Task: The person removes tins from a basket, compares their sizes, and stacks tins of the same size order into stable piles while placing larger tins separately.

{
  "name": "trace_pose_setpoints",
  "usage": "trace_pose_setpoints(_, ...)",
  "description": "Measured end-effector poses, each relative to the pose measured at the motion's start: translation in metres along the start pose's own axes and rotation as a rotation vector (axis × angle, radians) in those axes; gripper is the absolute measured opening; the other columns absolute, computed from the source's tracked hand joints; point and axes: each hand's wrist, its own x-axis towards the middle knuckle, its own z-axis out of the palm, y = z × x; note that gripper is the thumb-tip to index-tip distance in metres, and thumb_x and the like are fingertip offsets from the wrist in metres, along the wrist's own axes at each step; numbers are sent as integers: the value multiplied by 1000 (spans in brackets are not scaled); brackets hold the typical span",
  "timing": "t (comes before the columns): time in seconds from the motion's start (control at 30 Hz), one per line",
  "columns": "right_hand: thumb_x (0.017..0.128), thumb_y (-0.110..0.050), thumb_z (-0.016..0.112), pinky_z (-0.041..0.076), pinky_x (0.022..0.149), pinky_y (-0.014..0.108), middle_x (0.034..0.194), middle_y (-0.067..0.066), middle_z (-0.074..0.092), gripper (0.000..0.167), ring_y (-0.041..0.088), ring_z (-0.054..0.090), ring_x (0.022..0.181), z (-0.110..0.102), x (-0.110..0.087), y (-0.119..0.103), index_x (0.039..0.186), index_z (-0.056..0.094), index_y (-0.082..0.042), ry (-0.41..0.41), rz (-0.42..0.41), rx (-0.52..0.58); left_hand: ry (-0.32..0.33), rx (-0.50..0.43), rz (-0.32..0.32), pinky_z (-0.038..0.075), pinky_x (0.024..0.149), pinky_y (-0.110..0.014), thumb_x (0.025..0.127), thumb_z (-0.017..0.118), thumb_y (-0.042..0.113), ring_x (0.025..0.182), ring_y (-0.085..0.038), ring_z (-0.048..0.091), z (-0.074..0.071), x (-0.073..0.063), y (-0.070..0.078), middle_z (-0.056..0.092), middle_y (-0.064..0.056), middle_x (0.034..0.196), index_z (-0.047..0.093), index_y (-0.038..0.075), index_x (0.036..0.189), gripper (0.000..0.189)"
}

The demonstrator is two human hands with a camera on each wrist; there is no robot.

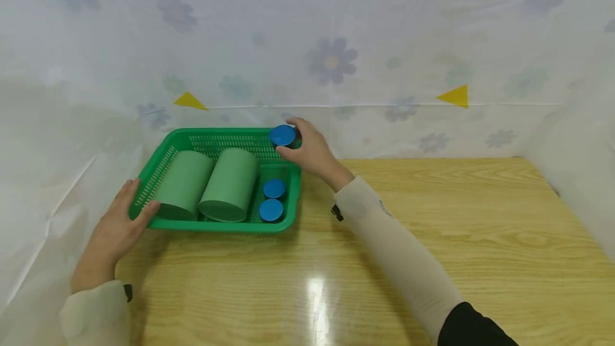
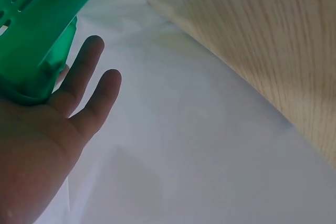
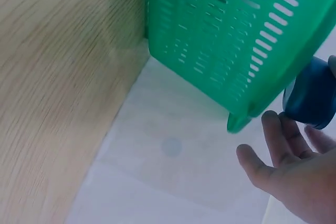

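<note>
A green plastic basket [image 1: 223,227] with slotted walls stands at the left of the table. My left hand [image 1: 114,231] holds its front left corner, the thumb lying over the rim; in the left wrist view two fingers stretch out straight beside the green wall. Between thumb and fingers, my right hand [image 1: 312,151] pinches a small round blue-topped container [image 1: 282,135] over the basket's back right corner. Inside, two light green cylinders [image 1: 184,183] lie side by side. Right of them sit two more blue-topped containers [image 1: 274,188], one in front of the other.
The wood-grain table [image 1: 432,239] stretches to the right and toward me. White flowered sheeting [image 1: 384,41] hangs behind it and at both sides, close behind the basket. Two yellow triangles [image 1: 452,96] are on the sheeting.
</note>
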Motion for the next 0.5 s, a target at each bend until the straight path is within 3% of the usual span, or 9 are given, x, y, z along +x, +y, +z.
trace_pose_setpoints(0.3,93,-31,75,50,92,40,130,10,58,67,23,58,109,-8,-14,7,146,47,-2,57,34,25,-6,-14,-6,15,100,-82,108,40,46,141,-63,6,0,-1,1,-8,-21,167,-4,14,163,77)
trace_pose_setpoints(0.5,94,-31,75,50,92,40,129,11,57,66,22,57,107,-10,-20,11,146,48,-2,36,33,16,-6,-15,-7,15,100,-82,109,39,46,142,-62,5,0,-1,1,-8,-21,167,-3,13,163,77)
